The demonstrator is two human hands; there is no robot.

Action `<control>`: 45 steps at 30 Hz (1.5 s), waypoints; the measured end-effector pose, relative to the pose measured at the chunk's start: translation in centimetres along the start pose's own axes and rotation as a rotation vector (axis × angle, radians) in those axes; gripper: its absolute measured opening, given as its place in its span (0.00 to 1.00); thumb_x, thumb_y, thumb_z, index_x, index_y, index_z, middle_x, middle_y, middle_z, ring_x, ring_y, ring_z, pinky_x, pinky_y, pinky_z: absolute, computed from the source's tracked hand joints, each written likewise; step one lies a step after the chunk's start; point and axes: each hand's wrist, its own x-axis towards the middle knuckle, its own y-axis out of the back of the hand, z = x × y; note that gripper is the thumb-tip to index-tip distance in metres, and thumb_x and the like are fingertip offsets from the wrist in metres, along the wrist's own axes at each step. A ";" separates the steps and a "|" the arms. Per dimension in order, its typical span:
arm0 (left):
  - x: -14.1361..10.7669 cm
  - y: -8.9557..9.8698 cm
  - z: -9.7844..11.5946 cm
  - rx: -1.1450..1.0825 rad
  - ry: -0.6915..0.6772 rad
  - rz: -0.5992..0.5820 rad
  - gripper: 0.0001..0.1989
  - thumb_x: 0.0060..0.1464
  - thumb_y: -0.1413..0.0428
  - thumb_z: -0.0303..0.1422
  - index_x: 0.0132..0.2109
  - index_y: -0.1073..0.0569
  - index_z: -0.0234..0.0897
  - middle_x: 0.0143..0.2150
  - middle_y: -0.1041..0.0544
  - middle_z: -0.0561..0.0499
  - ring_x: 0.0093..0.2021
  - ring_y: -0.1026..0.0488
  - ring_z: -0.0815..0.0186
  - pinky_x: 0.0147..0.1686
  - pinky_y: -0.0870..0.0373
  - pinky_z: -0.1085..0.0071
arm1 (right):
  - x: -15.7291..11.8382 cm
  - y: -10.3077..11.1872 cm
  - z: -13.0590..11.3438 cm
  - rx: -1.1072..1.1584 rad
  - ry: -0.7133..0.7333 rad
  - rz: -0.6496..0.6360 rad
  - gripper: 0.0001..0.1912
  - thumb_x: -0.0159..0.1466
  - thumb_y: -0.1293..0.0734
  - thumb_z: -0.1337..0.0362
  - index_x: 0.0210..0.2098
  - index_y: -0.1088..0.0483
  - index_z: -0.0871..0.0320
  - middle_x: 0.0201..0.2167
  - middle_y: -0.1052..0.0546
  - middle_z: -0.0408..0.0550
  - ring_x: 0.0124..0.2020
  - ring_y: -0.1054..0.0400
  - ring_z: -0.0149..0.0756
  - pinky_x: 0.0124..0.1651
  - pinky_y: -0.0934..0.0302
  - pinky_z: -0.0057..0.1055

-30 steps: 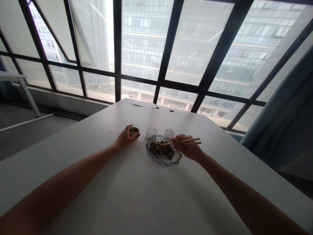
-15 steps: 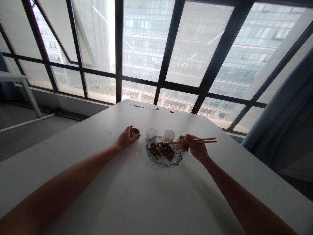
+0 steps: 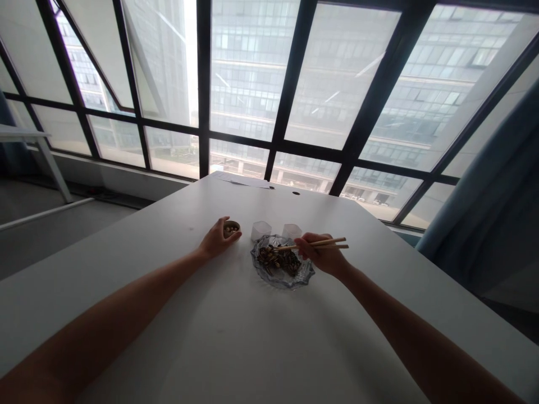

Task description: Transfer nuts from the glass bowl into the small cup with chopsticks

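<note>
My left hand is curled round a small brown bowl with pale, nut-like pieces inside. Wooden chopsticks are gripped in my right hand, which hangs over the right rim of a clear glass dish. Their tips are down among the dark, seed-like pieces heaped in the dish. Whether anything is pinched between the tips is too small to tell. Two translucent plastic cups, a left one and a right one, stand just behind the dish.
The white table reaches to a wall of dark-framed windows. Paper lies at its far edge, near two dark round holes. A blue curtain hangs at the right; another white table stands at the left.
My right hand has moved left with the chopsticks, from beside the dish to over its rim. It now covers the second small bowl that showed behind it. My left hand has stayed in place.
</note>
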 end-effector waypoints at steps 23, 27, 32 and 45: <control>0.0 -0.1 0.1 -0.006 -0.005 0.016 0.36 0.53 0.38 0.49 0.62 0.36 0.34 0.56 0.24 0.35 0.55 0.25 0.51 0.57 0.29 0.51 | -0.5 0.7 0.1 0.294 -0.192 0.316 0.28 0.60 0.31 0.37 0.26 0.26 0.57 0.16 0.24 0.46 0.14 0.32 0.32 0.16 0.38 0.27; 0.0 -0.2 0.1 -0.011 -0.010 0.019 0.36 0.53 0.38 0.49 0.62 0.36 0.35 0.56 0.24 0.36 0.55 0.25 0.51 0.57 0.29 0.51 | -0.2 1.8 2.3 0.544 -0.410 0.608 0.31 0.51 0.27 0.34 0.25 0.26 0.60 0.15 0.24 0.48 0.12 0.34 0.30 0.14 0.39 0.26; 0.0 -0.2 -0.1 -0.003 -0.010 0.002 0.36 0.53 0.39 0.49 0.62 0.36 0.35 0.54 0.23 0.37 0.54 0.24 0.52 0.56 0.29 0.51 | -0.4 2.8 4.0 0.639 -0.462 0.686 0.30 0.49 0.24 0.37 0.26 0.27 0.61 0.14 0.25 0.48 0.13 0.32 0.30 0.15 0.38 0.25; 3.0 -1.6 6.9 0.350 -0.314 -0.199 0.34 0.57 0.41 0.48 0.65 0.36 0.36 0.60 0.25 0.37 0.61 0.29 0.46 0.63 0.39 0.49 | -0.8 2.2 4.0 0.490 -0.324 0.598 0.30 0.56 0.31 0.34 0.26 0.28 0.57 0.16 0.23 0.49 0.12 0.33 0.35 0.14 0.39 0.31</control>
